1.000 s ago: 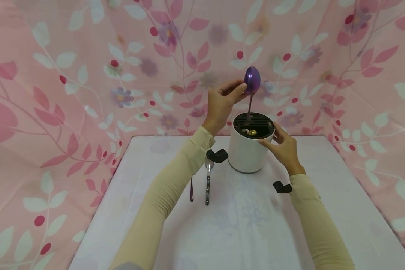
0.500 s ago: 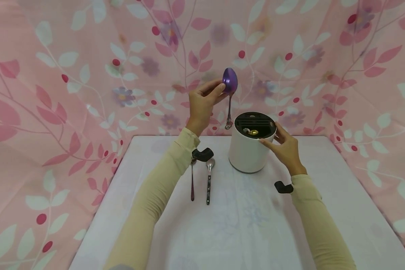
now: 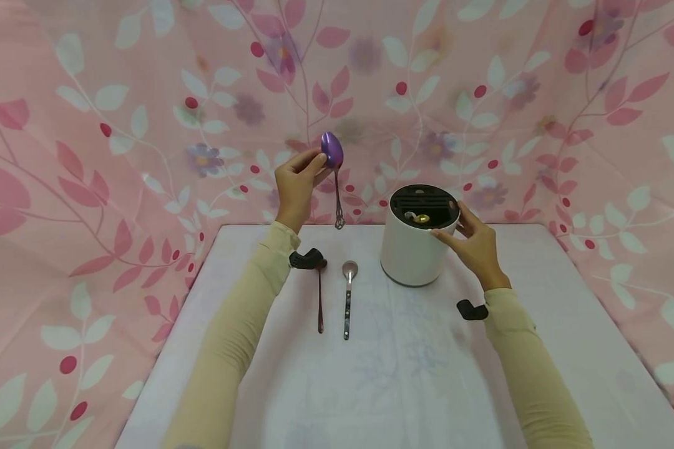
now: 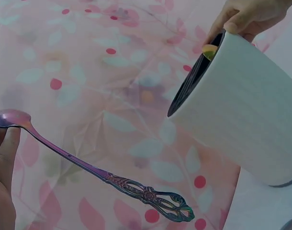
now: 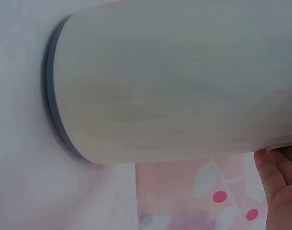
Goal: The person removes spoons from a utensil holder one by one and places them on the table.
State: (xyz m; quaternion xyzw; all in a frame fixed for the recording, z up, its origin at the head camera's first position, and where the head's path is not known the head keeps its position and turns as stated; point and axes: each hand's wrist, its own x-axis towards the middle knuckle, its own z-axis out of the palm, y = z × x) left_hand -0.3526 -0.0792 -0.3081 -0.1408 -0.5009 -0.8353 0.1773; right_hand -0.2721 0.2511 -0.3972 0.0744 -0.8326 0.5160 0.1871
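Observation:
A purple spoon (image 3: 332, 149) is pinched by its bowl in my left hand (image 3: 297, 187), raised above the back of the table. Its openwork handle (image 4: 148, 194) hangs downward in the head view. My right hand (image 3: 474, 249) grips the upper right rim of a white round utensil holder (image 3: 412, 252), thumb in front and fingers behind. The holder stands upright; its black slotted top (image 3: 424, 202) shows a gold piece (image 3: 423, 219) and a silvery piece in an opening. On the table lie a dark reddish spoon (image 3: 320, 299) and a spoon with a black speckled handle (image 3: 347, 305), side by side.
The table (image 3: 404, 386) has a white cloth. Pink floral fabric (image 3: 230, 125) hangs behind it and along both sides. Black wrist mounts (image 3: 306, 259) stick out from the sleeves; the left one partly covers the reddish spoon's bowl.
The purple spoon has come out of the holder and moved left, then slightly lower, in my left hand. My right hand stays on the holder's rim.

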